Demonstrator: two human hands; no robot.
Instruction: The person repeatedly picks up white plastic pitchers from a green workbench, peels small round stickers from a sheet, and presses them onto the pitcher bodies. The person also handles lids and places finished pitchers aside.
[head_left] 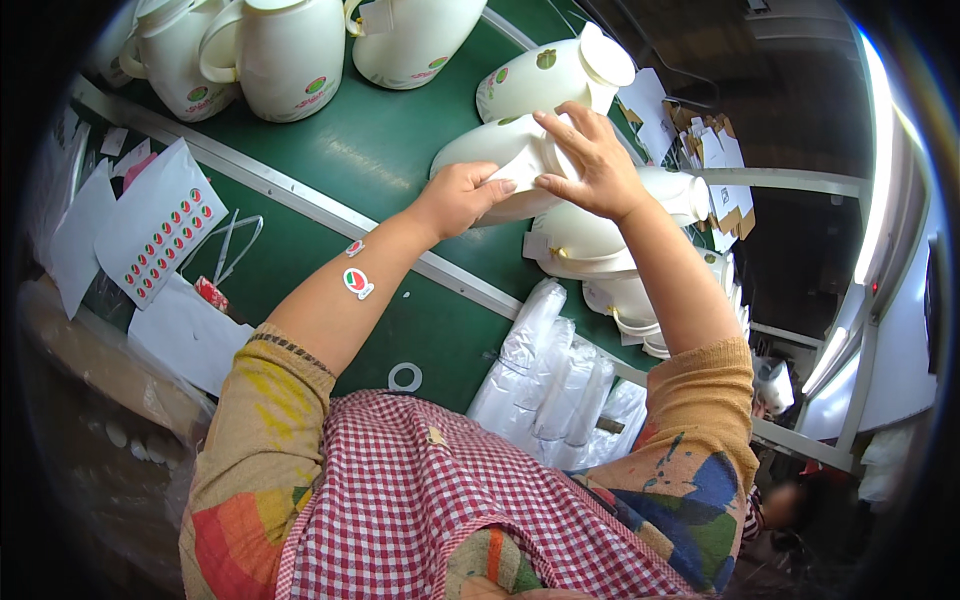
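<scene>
A cream-white jug lies tilted on its side over the green table, between my two hands. My left hand grips its near side, thumb pressed along the surface by the neck. With thumb and fingers bent, my right hand holds the jug's neck and rim. The jug's handle is hidden. Right behind it another jug lies on its side, with a green emblem and a wide collar. Two small red-and-green stickers are stuck on my left forearm.
Several upright jugs stand at the far left; more lying jugs line the right. A metal rail crosses the green table. Rolled clear plastic bags, a white ring, a sticker sheet and flattened cartons lie around.
</scene>
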